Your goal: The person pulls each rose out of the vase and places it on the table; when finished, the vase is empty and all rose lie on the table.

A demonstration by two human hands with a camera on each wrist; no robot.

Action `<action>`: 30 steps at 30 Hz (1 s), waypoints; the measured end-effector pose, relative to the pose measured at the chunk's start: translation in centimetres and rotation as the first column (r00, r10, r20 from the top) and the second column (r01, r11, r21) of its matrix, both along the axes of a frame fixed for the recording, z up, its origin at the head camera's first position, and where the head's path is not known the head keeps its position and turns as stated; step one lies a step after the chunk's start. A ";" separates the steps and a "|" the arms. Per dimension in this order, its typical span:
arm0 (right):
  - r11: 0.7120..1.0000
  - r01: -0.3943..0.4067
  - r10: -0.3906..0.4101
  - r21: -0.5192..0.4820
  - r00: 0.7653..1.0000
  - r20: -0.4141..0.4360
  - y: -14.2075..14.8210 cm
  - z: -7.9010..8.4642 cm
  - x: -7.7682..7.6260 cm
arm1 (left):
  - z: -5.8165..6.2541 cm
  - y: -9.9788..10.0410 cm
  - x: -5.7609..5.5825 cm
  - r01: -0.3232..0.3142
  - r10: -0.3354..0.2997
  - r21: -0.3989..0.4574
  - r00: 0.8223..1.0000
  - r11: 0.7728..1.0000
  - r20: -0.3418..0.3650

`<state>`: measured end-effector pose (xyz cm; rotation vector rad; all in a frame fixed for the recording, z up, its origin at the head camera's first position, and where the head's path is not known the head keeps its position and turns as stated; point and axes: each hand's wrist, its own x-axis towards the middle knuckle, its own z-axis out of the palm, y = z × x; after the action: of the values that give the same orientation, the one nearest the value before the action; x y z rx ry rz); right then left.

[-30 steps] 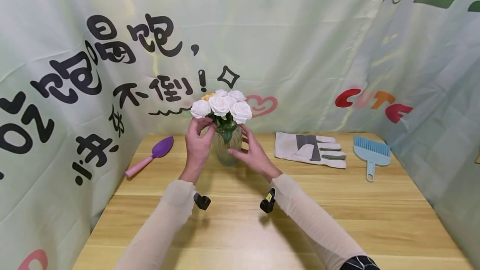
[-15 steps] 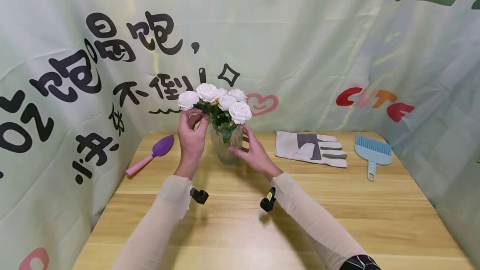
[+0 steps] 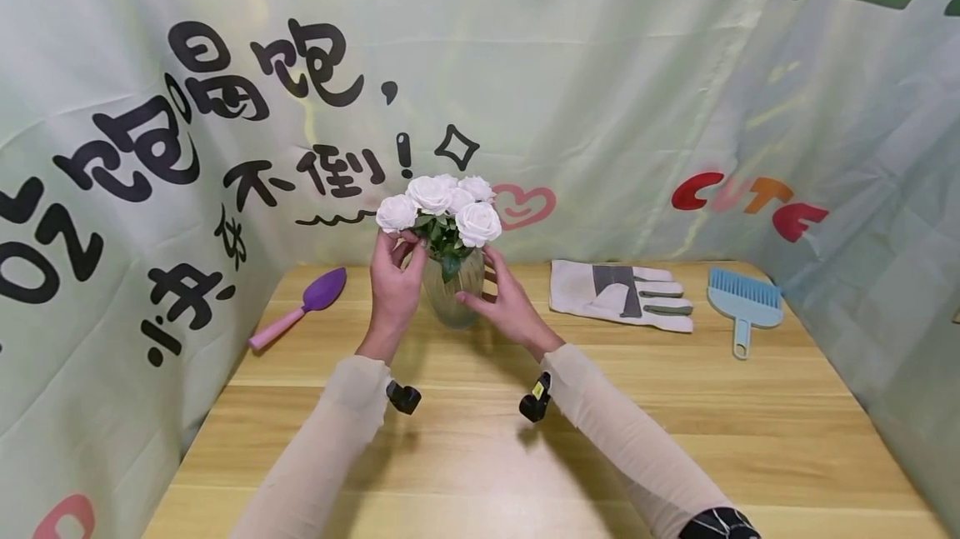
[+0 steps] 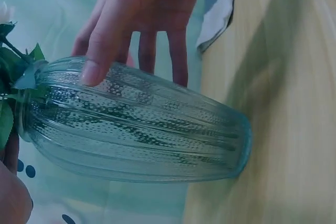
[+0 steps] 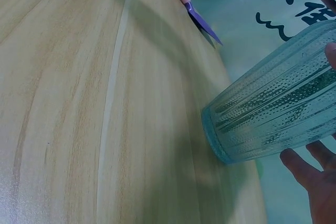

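Note:
A clear ribbed glass vase [image 3: 459,306] stands upright on the table, its lower part bare of stems. White artificial roses [image 3: 477,224] with green leaves [image 3: 451,266] fill its mouth. My left hand [image 3: 396,282] is at the left side of the bunch, thumb and fingers pinching just under the leftmost white rose [image 3: 396,212]. On the other side, my right hand [image 3: 516,310] holds the vase, thumb across the front and fingers round the far side. The left wrist view shows that thumb [image 4: 91,72] lying on the glass.
To the left lies a purple trowel [image 3: 324,291] with a pink handle. A white and grey work glove [image 3: 618,297] and a light blue dustpan-shaped brush [image 3: 744,301] lie at the right. A printed curtain [image 3: 600,106] hangs behind the wooden table [image 3: 480,456].
My left hand drew the left roses outward to the left, then brought them back in toward the vase. A yellow bloom seen earlier is now hidden. My right hand stays on the vase.

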<state>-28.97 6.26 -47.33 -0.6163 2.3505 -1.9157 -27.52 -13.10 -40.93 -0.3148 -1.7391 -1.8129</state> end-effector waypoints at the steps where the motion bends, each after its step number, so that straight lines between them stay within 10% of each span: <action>1: 1.000 -0.001 0.001 0.001 1.000 -0.001 0.0 0.0 0.0 | 0.1 0.0 0.0 -0.003 0.003 -0.008 1.000 1.000 -0.008; 13: 1.000 -0.005 0.005 0.013 1.000 0.008 -0.1 0.3 0.0 | 2.4 -0.2 0.1 -0.041 0.052 0.081 0.989 0.996 -0.135; 23: 1.000 -0.015 0.015 -0.007 1.000 0.005 0.0 0.1 0.0 | 0.9 0.0 0.3 -0.002 0.003 0.053 1.000 0.999 -0.024; 30: 1.000 -0.010 0.010 0.004 1.000 0.008 0.1 0.0 0.1 | 2.1 -0.4 0.1 0.000 0.016 0.140 0.994 0.990 -0.111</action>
<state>-28.91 6.37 -47.32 -0.6171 2.3416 -1.9055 -27.41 -13.45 -38.83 -0.3443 -1.5265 -1.8639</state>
